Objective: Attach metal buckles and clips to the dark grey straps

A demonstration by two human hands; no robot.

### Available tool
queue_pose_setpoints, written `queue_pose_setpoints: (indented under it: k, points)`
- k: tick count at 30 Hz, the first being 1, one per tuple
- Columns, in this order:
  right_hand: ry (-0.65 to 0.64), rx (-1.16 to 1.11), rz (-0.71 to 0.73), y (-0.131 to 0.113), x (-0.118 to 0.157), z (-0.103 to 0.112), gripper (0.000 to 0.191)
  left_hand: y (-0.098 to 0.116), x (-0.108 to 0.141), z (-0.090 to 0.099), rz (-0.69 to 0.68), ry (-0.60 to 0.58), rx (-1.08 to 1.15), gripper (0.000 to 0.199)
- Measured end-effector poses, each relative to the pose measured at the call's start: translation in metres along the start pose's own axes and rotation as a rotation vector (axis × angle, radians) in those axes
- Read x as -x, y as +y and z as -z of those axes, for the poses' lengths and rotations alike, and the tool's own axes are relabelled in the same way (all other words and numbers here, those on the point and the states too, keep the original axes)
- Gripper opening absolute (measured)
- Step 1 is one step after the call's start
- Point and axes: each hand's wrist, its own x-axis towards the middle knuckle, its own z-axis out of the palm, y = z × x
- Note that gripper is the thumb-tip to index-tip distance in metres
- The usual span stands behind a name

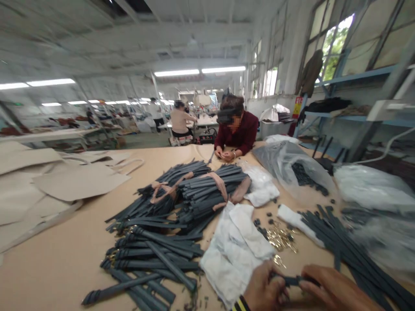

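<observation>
At the near edge of the table, the left hand and right hand grip a dark strap, probably best kept taut and untwisted.

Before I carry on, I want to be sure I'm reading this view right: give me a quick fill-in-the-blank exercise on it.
1. The dark strap is held between the left hand and the ____ hand.
2. The striped band at the left wrist is black and ____.
3. The small metal clasps are coloured ____.
4. The beige sheets lie on the picture's ____ side.

Missing words: right; yellow; gold; left.
</observation>
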Motion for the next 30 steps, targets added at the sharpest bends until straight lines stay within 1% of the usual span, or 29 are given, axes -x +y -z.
queue_pose_setpoints:
  k: [1,2,3,5,7,8,10,12,14,19,22,24,27,30]
  points:
    - [-0.142,0.027,-0.042,-0.002,0.002,0.005,0.018,-0.002,0.000,-0.002,0.020,-0.002,0.035,0.023]
    - [-0.269,0.056,-0.077,-0.004,0.003,0.010,0.021,-0.003,-0.001,-0.003,0.020,-0.018,0.021,0.021]
    - [-0.368,0.056,-0.089,-0.007,0.002,0.014,0.024,-0.004,-0.001,-0.003,0.007,-0.032,-0.013,0.020]
    - [-0.513,-0.017,-0.104,-0.014,-0.001,0.017,0.029,-0.002,-0.002,-0.002,-0.006,-0.081,-0.072,0.018]
    - [-0.599,-0.097,-0.126,-0.019,-0.005,0.016,0.030,0.002,-0.002,0.000,-0.010,-0.115,-0.119,0.018]
    - [-0.609,-0.105,-0.124,-0.022,-0.006,0.014,0.029,0.003,-0.002,0.001,-0.004,-0.126,-0.138,0.018]
    - [-0.587,-0.071,-0.095,-0.026,-0.007,0.009,0.027,0.004,0.000,0.001,0.012,-0.139,-0.163,0.018]
    - [-0.556,-0.049,-0.067,-0.028,-0.007,0.005,0.025,0.003,0.000,0.000,0.027,-0.135,-0.171,0.018]
    - [-0.565,-0.086,-0.061,-0.029,-0.007,0.004,0.024,0.002,0.000,-0.001,0.032,-0.119,-0.148,0.019]
    - [-0.600,-0.181,-0.024,-0.030,-0.008,0.010,0.027,0.004,-0.003,-0.005,0.054,-0.101,0.001,0.022]
    - [-0.599,-0.231,-0.041,-0.031,-0.008,0.013,0.027,0.004,-0.002,-0.007,0.041,-0.061,0.023,0.023]
    - [-0.576,-0.233,-0.059,-0.033,-0.008,0.011,0.025,0.002,-0.002,-0.008,0.015,-0.003,-0.028,0.023]
    - [-0.522,-0.190,-0.060,-0.033,-0.008,0.004,0.023,-0.001,-0.001,-0.008,-0.023,0.069,-0.168,0.022]
    - [-0.481,-0.150,-0.063,-0.032,-0.006,-0.002,0.024,0.000,-0.002,-0.008,-0.055,0.085,-0.302,0.019]
